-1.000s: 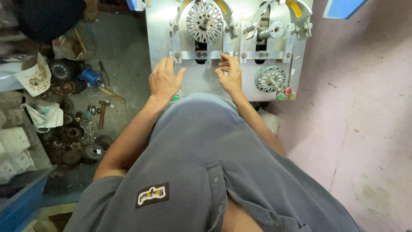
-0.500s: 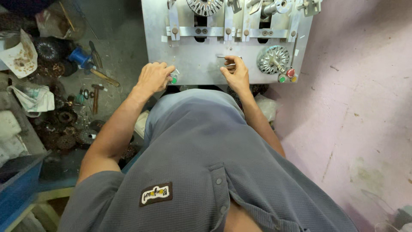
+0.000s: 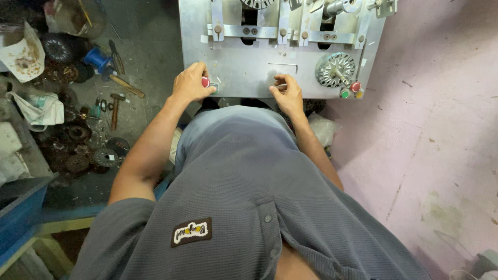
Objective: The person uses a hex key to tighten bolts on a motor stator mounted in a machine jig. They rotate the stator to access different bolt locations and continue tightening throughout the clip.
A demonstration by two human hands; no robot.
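**Hidden and cut off**

The grey metal machine panel (image 3: 244,67) runs off the far edge, cutting its toothed wheel (image 3: 258,2). The left hand (image 3: 190,83) covers most of a red round button (image 3: 205,82). The right hand (image 3: 288,95) hides whatever its fingers pinch. The person's grey shirt (image 3: 244,197) blocks the panel's near edge. Dark round parts (image 3: 78,150) on the left floor are too small to tell apart.

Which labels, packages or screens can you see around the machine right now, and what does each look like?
Shirt patch: low on the grey shirt, small dark rectangle with pale lettering.
White sticker: left edge of the metal panel, small square.
Clear plastic bag: on the floor by the right hand, crumpled.
No screens.
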